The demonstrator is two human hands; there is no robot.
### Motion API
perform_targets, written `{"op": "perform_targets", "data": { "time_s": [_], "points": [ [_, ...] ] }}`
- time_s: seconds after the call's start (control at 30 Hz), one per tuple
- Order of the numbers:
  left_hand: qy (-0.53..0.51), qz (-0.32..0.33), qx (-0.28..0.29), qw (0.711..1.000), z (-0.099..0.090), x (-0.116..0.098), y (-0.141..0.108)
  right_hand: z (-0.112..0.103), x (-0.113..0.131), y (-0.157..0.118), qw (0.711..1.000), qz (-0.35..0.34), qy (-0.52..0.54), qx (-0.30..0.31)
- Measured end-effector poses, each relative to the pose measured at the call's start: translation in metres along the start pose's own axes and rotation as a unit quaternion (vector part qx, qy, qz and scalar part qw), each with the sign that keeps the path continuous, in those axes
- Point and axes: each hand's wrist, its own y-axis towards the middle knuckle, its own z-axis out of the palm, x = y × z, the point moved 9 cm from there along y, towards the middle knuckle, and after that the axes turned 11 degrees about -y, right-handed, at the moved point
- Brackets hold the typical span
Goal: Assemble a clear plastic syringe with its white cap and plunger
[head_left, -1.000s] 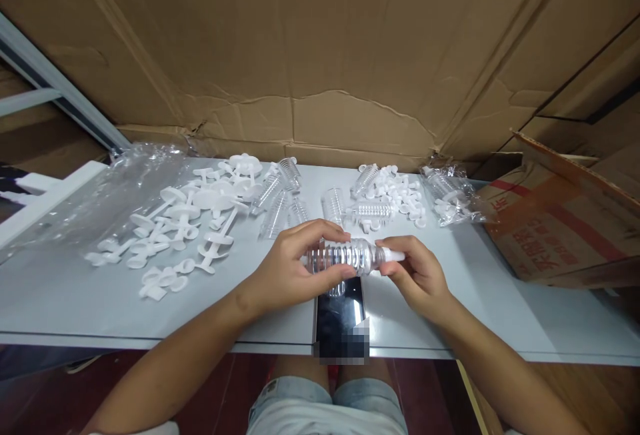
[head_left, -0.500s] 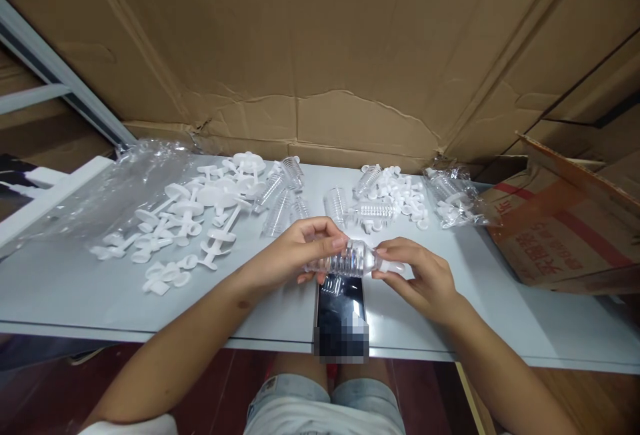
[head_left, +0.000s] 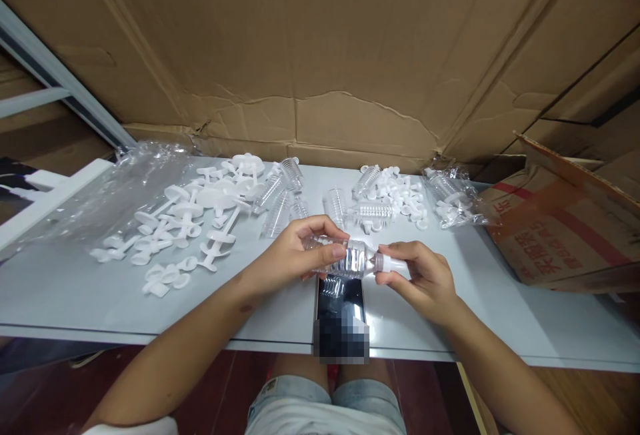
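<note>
Above the pale table (head_left: 75, 288), both hands' fingers (head_left: 334, 250) grip a clear ribbed bottle (head_left: 350, 259) before cardboard (head_left: 320, 41).

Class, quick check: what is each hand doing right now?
Left hand: closed around the clear ribbed tube.
Right hand: fingers pinching the white cap at the tube's end.

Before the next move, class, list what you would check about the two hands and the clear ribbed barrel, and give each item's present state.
1. Left hand grips clear ribbed barrel: ok.
2. Right hand pinches white tip at barrel's end: ok.
3. Barrel held above phone, not touching: ok.
4. Tip fully seated: cannot tell.
5. White plungers lie on table, left: ok.
</note>
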Motion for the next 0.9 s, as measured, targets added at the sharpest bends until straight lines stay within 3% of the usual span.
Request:
{"op": "perform_targets", "data": {
  "time_s": [0.37, 0.57, 0.73, 0.9],
  "points": [
    [0.063, 0.088, -0.016, 0.994, -0.001, -0.016, -0.002, 0.000, -0.002, 0.002, 1.000, 0.019, 0.014, 0.007],
    [0.104, 0.124, 0.001, 0.987, -0.002, -0.021, -0.006, 0.006, -0.001, 0.001, 0.998, 0.015, 0.029, 0.056],
    [0.110, 0.129, -0.003, 0.986, -0.001, -0.023, -0.006, -0.001, 0.003, 0.001, 1.000, -0.002, -0.021, 0.007],
    [0.112, 0.135, -0.003, 0.984, 0.001, -0.023, -0.005, 0.000, 0.003, 0.000, 1.000, -0.004, -0.022, 0.006]
  ]
}}
